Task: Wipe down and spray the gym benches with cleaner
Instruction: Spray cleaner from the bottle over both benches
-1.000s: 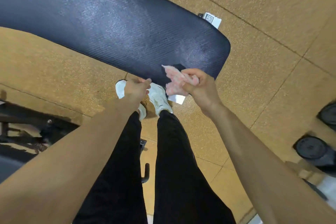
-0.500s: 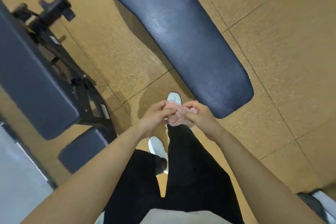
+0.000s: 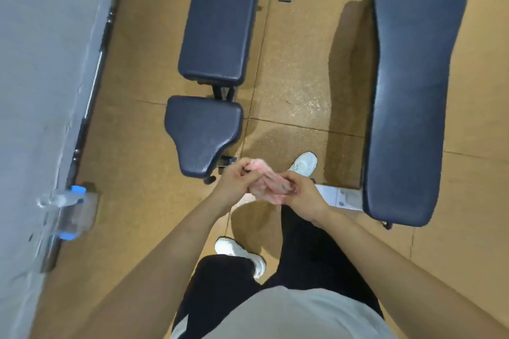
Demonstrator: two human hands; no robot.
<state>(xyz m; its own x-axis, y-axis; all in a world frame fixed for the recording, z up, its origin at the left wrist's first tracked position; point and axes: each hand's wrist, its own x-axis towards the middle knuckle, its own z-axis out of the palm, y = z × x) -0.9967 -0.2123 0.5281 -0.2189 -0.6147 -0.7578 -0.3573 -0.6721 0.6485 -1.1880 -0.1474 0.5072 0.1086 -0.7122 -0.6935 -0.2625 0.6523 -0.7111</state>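
Observation:
Both my hands meet in front of my waist around a crumpled pink cloth (image 3: 265, 187). My left hand (image 3: 237, 181) grips its left end with curled fingers, and my right hand (image 3: 304, 195) grips its right end. A long dark flat bench (image 3: 413, 77) runs up the right side of the view, its near end just right of my right hand. A second dark bench stands ahead on the left, with a back pad (image 3: 220, 16) and a smaller seat pad (image 3: 202, 132) nearest my left hand. A clear spray bottle (image 3: 68, 209) with blue parts stands on the floor by the wall, far left.
A grey wall (image 3: 35, 91) fills the left side, with a barbell (image 3: 93, 69) lying along its foot. The floor is tan cork-like tile (image 3: 292, 77). My white shoes (image 3: 304, 164) stand between the two benches. The flat bench's white foot bar (image 3: 341, 197) lies beside my right hand.
My view has swung left from the flat bench, bringing the second bench, wall and spray bottle into sight. My left hand joined the right on the cloth, and both now bunch it.

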